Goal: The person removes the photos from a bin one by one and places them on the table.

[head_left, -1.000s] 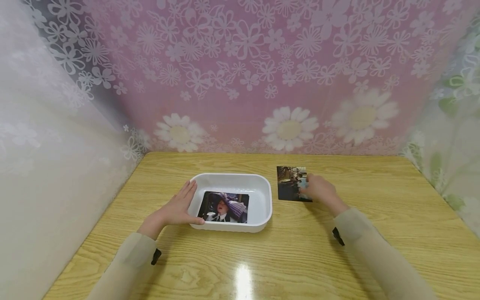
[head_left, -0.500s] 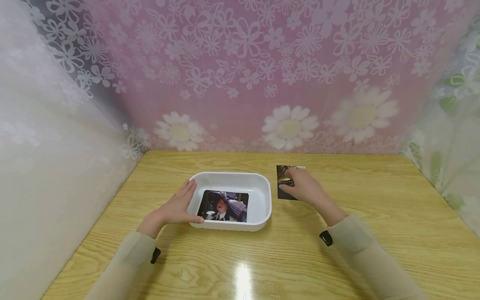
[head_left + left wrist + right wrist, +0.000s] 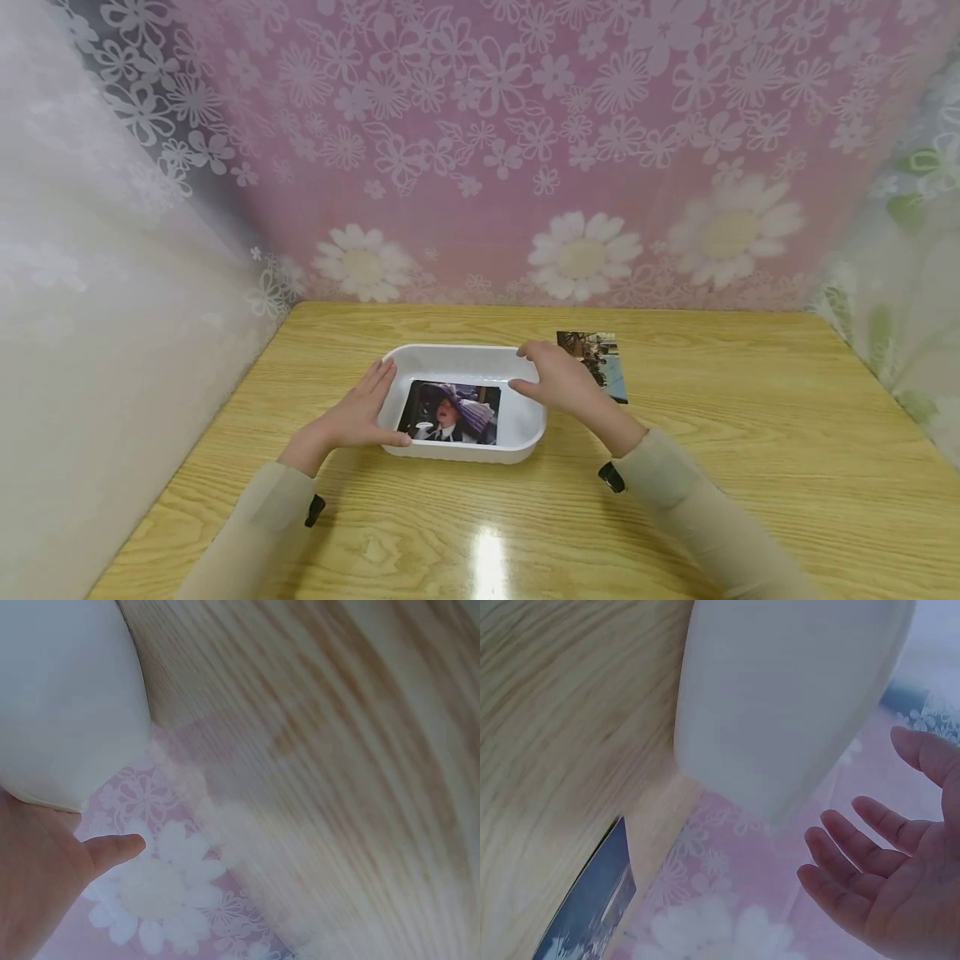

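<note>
A white plastic tub point(image 3: 463, 452) stands on the wooden table with a photo point(image 3: 453, 412) lying in it, which shows a figure in a purple striped hat. My left hand point(image 3: 352, 421) rests on the tub's left end, fingers stretched along the rim and thumb at the front edge. Over the right end of the tub hovers my right hand point(image 3: 562, 383), holding nothing. In the right wrist view its loosely bent fingers point(image 3: 840, 851) are apart from the tub wall point(image 3: 780, 705). A second photo point(image 3: 613, 371) lies flat on the table right of the tub, partly hidden behind the right hand.
The wooden table point(image 3: 735, 417) ends at a pink flowered cloth point(image 3: 480, 208) at the back. Pale cloths hang at the left point(image 3: 127, 333) and right point(image 3: 911, 275). Each sleeve carries a black strap piece.
My right hand has moved left from the photo on the table to the tub's right rim, leaving that photo where it was. The left hand has kept its place.
</note>
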Motion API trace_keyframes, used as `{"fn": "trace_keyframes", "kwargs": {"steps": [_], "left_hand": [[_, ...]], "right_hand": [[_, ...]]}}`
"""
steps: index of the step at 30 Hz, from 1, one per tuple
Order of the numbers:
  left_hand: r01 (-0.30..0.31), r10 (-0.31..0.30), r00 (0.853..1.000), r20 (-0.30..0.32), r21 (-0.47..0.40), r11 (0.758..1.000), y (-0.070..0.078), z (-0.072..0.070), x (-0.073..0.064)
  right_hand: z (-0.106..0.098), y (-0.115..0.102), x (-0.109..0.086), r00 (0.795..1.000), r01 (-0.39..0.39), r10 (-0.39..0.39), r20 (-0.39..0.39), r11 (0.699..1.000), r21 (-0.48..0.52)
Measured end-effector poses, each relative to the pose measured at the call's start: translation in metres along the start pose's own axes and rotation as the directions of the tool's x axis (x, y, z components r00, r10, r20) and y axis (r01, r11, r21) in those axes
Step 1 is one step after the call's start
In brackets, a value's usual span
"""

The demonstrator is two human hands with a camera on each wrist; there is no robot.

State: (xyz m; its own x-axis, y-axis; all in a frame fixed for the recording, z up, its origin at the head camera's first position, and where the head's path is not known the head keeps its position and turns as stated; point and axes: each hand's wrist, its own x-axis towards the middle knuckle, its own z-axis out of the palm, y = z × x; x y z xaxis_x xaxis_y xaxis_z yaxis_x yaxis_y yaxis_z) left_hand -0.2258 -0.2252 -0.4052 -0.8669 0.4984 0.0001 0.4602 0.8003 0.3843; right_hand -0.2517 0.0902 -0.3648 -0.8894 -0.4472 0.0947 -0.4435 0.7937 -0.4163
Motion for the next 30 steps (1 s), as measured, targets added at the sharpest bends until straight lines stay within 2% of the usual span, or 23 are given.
{"fn": "trace_keyframes", "kwargs": {"steps": [8, 14, 18, 26, 30], "left_hand": [[-0.006, 0.006, 1.000, -0.008, -0.007, 1.000, 0.000, -0.001, 0.000], [0.000, 0.000, 1.000, -0.004, -0.015, 1.000, 0.000, -0.001, 0.000], [0.004, -0.004, 1.000, -0.005, -0.015, 1.000, 0.000, -0.001, 0.000], [0.007, -0.007, 1.000, -0.002, -0.011, 1.000, 0.000, -0.001, 0.000], [0.001, -0.001, 1.000, -0.004, -0.010, 1.000, 0.000, -0.001, 0.000]], "right_hand": [[0.021, -0.006, 0.012, 0.989, 0.134, -0.137, 0.062, 0.990, 0.042], [0.040, -0.009, 0.020, 0.977, 0.173, -0.163, 0.135, 0.983, -0.068], [0.049, -0.013, 0.024, 0.958, 0.233, -0.198, 0.208, 0.960, -0.156], [0.061, -0.020, 0.028, 0.930, 0.273, -0.198, 0.309, 0.935, -0.225], [0.066, -0.020, 0.027, 0.924, 0.261, -0.177, 0.339, 0.940, -0.220]]}}
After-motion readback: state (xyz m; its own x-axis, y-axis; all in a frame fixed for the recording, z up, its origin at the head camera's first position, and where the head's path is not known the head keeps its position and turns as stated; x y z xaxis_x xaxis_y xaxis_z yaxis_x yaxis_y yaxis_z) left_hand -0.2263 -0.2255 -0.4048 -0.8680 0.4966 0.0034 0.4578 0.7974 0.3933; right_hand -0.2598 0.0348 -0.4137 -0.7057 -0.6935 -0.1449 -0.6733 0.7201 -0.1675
